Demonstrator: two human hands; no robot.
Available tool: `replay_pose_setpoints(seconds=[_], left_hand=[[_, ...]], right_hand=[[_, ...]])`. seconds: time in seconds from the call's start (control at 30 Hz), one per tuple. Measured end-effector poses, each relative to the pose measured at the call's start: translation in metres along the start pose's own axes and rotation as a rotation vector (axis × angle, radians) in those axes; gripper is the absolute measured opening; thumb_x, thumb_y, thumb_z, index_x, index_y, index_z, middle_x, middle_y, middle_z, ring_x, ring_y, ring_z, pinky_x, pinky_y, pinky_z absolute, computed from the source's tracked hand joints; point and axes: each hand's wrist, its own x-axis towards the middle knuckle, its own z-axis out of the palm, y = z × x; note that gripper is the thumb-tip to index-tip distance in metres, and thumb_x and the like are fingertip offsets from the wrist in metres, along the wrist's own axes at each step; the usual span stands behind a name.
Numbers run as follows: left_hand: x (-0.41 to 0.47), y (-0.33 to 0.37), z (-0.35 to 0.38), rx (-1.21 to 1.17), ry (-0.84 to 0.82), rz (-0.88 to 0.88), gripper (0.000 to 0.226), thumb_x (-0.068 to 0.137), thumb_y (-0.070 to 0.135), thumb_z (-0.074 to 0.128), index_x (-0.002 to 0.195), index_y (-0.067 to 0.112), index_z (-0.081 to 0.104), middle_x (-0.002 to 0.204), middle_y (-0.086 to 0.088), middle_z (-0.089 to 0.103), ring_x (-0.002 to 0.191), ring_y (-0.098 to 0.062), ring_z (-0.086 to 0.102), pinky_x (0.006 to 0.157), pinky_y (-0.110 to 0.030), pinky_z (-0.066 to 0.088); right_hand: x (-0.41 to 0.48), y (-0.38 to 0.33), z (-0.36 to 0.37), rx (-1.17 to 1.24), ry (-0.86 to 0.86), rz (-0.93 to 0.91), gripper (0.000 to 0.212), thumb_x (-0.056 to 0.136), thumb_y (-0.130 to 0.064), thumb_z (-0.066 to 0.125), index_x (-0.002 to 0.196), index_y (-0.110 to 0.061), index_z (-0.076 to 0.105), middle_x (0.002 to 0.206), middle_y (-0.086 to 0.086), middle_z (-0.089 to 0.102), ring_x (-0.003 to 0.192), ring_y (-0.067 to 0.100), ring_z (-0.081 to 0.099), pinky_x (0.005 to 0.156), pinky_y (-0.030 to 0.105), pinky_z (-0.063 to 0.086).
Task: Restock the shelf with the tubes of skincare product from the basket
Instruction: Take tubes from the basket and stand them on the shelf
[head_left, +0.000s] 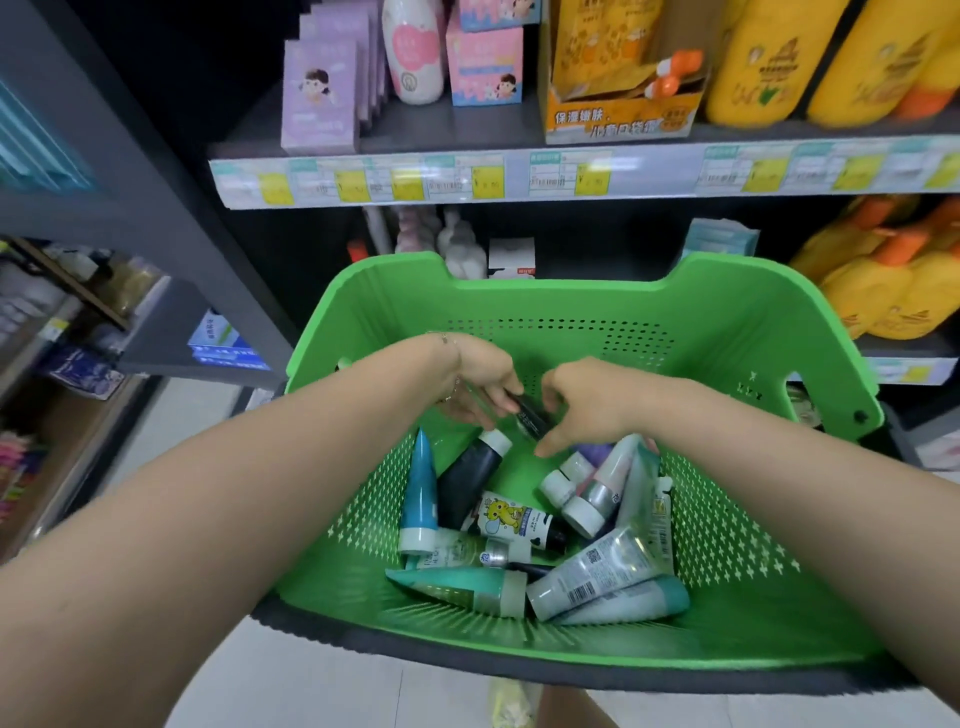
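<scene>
Both hands are inside the green basket (571, 296). Our left hand (480, 382) curls its fingers round a black tube (531, 418). Our right hand (589, 408) pinches the same tube's near end, thumb pointing down. Below, a loose pile of tubes (519, 525) lies on the basket floor. The shelf (467, 179) stands just behind, holding purple boxes (319, 98) and yellow bottles (753, 62).

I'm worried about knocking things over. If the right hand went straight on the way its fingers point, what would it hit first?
The right hand, holding the small dark tube, points down and left. It would likely meet the black white-capped tube in the green basket first, though depth is unclear.
</scene>
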Motion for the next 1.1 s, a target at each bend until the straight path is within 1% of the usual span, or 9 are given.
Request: replay_pose_setpoints(seconds=[0.1,0.2,0.37,0.47,0.6,0.67,0.83,1.0,1.1], left_hand=[[-0.020,0.006,-0.014,0.039,0.029,0.064,0.012,0.095,0.013,0.051,0.089,0.017,0.061,0.107,-0.005,0.064,0.106,-0.023,0.064,0.067,-0.025,0.045],[-0.040,0.010,-0.027,0.028,0.077,0.120,0.017,0.092,0.006,0.053,0.088,0.020,0.062,0.089,-0.004,0.064,0.088,-0.023,0.063,0.066,-0.027,0.043],[-0.065,0.014,-0.044,0.072,0.294,0.195,0.038,0.098,0.041,0.040,0.080,0.018,0.065,0.105,-0.001,0.064,0.091,-0.019,0.058,0.067,-0.024,0.038],[-0.079,0.012,-0.055,0.168,0.389,0.314,0.020,0.096,0.030,0.049,0.102,0.016,0.061,0.114,-0.001,0.063,0.095,-0.017,0.063,0.067,-0.025,0.046],[-0.099,0.014,-0.059,0.188,0.328,0.481,0.038,0.088,0.028,0.064,0.123,0.018,0.054,0.119,0.002,0.060,0.099,-0.013,0.062,0.069,-0.019,0.049],[-0.106,0.021,-0.059,0.126,0.317,0.561,0.045,0.083,0.028,0.071,0.124,0.019,0.053,0.120,0.000,0.060,0.098,-0.014,0.059,0.064,-0.016,0.046],[-0.116,0.045,-0.063,-0.044,0.312,0.783,0.039,0.076,0.016,0.078,0.109,0.023,0.058,0.109,-0.006,0.067,0.087,-0.017,0.060,0.067,-0.025,0.049],[-0.130,0.067,-0.066,-0.175,0.295,0.983,0.040,0.076,0.002,0.074,0.109,0.021,0.060,0.103,0.003,0.069,0.096,-0.010,0.064,0.088,-0.029,0.053],[-0.139,0.079,-0.070,-0.186,0.325,0.995,0.039,0.078,0.006,0.073,0.113,0.017,0.059,0.101,0.003,0.069,0.084,-0.007,0.061,0.067,-0.023,0.049]], right_hand=[[-0.005,-0.005,-0.006,0.006,0.162,-0.024,0.027,0.086,-0.029,0.067,0.102,-0.008,0.059,0.096,0.010,0.063,0.086,0.027,0.062,0.074,0.037,0.053],[-0.011,-0.010,-0.018,-0.010,0.306,-0.047,0.011,0.091,-0.019,0.058,0.096,-0.009,0.060,0.089,0.009,0.061,0.080,0.028,0.062,0.070,0.039,0.054],[-0.023,-0.009,-0.062,-0.044,0.373,-0.046,0.016,0.091,-0.027,0.059,0.091,-0.012,0.063,0.090,0.009,0.058,0.084,0.030,0.057,0.073,0.035,0.050],[-0.038,-0.011,-0.094,0.022,0.316,-0.054,0.020,0.091,-0.024,0.062,0.086,-0.006,0.066,0.084,0.011,0.064,0.074,0.024,0.055,0.066,0.031,0.044],[-0.061,-0.012,-0.133,0.108,0.321,-0.041,0.018,0.093,-0.020,0.061,0.090,-0.002,0.063,0.092,0.016,0.071,0.078,0.028,0.070,0.063,0.027,0.048],[-0.073,-0.011,-0.151,0.183,0.366,-0.044,0.014,0.093,-0.018,0.060,0.092,-0.004,0.062,0.096,0.017,0.071,0.080,0.027,0.072,0.071,0.032,0.052],[-0.102,-0.016,-0.189,0.326,0.497,-0.063,0.012,0.094,-0.016,0.058,0.093,-0.007,0.066,0.089,0.011,0.070,0.077,0.023,0.070,0.071,0.034,0.052],[-0.127,-0.019,-0.217,0.354,0.615,-0.089,0.017,0.094,-0.020,0.059,0.101,-0.007,0.067,0.095,0.008,0.071,0.076,0.018,0.070,0.070,0.030,0.054],[-0.134,-0.015,-0.224,0.393,0.675,-0.103,0.019,0.095,-0.022,0.058,0.107,-0.009,0.065,0.100,0.007,0.071,0.081,0.020,0.070,0.071,0.031,0.055]])
